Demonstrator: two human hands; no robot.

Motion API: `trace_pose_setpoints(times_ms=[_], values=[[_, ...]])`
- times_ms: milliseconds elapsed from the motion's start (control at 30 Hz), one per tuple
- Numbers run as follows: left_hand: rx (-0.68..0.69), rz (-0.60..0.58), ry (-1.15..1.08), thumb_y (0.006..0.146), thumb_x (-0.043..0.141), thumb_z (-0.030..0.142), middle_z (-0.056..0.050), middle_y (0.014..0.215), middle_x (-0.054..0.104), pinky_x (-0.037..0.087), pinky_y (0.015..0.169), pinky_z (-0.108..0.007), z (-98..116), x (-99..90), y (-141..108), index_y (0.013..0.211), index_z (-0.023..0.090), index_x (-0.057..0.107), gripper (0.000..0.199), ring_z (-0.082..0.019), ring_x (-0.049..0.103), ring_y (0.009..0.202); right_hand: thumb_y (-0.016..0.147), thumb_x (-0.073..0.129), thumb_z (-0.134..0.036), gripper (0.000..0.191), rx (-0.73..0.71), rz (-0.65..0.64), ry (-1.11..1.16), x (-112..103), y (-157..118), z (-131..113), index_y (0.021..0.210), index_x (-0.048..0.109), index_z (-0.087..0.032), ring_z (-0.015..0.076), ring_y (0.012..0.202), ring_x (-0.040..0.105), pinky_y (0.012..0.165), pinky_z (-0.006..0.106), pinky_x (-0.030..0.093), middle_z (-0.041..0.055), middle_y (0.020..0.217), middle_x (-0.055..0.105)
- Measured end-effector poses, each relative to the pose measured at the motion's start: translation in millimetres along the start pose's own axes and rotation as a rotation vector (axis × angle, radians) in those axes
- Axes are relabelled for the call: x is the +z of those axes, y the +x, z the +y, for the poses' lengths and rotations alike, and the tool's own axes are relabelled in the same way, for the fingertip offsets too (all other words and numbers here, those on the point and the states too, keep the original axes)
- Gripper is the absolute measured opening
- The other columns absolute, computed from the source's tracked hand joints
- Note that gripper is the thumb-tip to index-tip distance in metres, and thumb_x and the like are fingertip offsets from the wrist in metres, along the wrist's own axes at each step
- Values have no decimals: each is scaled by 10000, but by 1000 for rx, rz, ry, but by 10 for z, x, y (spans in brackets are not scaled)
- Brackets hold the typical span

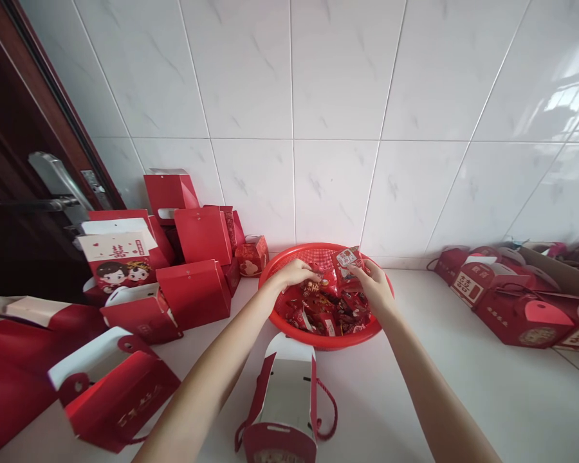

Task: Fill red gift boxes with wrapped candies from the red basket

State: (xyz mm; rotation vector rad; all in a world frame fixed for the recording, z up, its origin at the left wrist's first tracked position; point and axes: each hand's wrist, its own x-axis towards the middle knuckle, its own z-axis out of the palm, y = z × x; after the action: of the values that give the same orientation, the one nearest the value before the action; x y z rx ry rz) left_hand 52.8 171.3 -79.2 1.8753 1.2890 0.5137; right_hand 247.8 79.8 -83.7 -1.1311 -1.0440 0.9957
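Packet (349, 258) sits pinched between the thumb and fingers of the right hand (376, 286) at the far right edge of the basket (351, 337), while the left hand (295, 275) reaches among the other packets (328, 310) toward the left edge, its hold unclear. Picking through packets looks like the step in hand; any lift would call for a steady pinch to clear the rim, with an open box (289, 389) at the near edge.

orange-red basket (328, 341), red packets (328, 302) with gold print, white-lined red box (289, 389), grey-veined white tiles (338, 77)
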Motion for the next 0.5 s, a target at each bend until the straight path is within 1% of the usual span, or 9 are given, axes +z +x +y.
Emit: trace_pose_setpoints(times_ms=[67, 133, 267, 333, 400, 500], values=[[48, 16, -79, 706, 784, 428, 1, 650, 684, 446, 587, -276, 83, -4, -56, 725, 184, 736, 250, -166, 603, 638, 703, 688, -393, 298, 5, 30, 20, -4, 19, 14, 944, 588, -248, 279, 803, 744, 655, 405, 625, 49, 965, 749], [93, 34, -175, 704, 796, 470, -2, 684, 695, 434, 572, -274, 136, -9, -107, 765, 177, 729, 307, -158, 594, 623, 677, 690, -340, 295, 4, 54, 48, -10, 36, 31, 934, 572, -256, 278, 837, 741, 670, 400, 630, 42, 969, 751], [144, 52, -366, 607, 861, 554, 25, 589, 611, 387, 541, -258, 161, -8, -145, 661, 176, 641, 441, -134, 536, 571, 648, 699, -284, 300, 2, 63, 86, -12, 43, 46, 919, 572, -255, 281, 894, 731, 698, 399, 637, 41, 980, 750], [163, 54, -426, 589, 858, 607, 21, 607, 608, 390, 553, -254, 166, 8, -132, 659, 172, 630, 496, -129, 537, 588, 636, 715, -275, 319, -4, 70, 102, -9, 33, 46, 915, 564, -251, 272, 886, 730, 712, 394, 637, 30, 940, 747], [212, 61, -519, 611, 837, 641, 8, 683, 643, 416, 589, -256, 189, 33, -112, 720, 164, 661, 520, -131, 560, 629, 622, 736, -257, 344, -11, 66, 117, -9, 19, 44, 912, 551, -247, 248, 838, 729, 730, 386, 633, 6, 864, 737], [293, 35, -663, 657, 839, 609, -17, 824, 697, 480, 687, -280, 263, 80, -98, 861, 163, 710, 507, -153, 623, 731, 637, 766, -262, 351, -5, 23, 137, -14, 0, 37, 921, 561, -241, 224, 799, 723, 745, 378, 629, -12, 822, 730]])
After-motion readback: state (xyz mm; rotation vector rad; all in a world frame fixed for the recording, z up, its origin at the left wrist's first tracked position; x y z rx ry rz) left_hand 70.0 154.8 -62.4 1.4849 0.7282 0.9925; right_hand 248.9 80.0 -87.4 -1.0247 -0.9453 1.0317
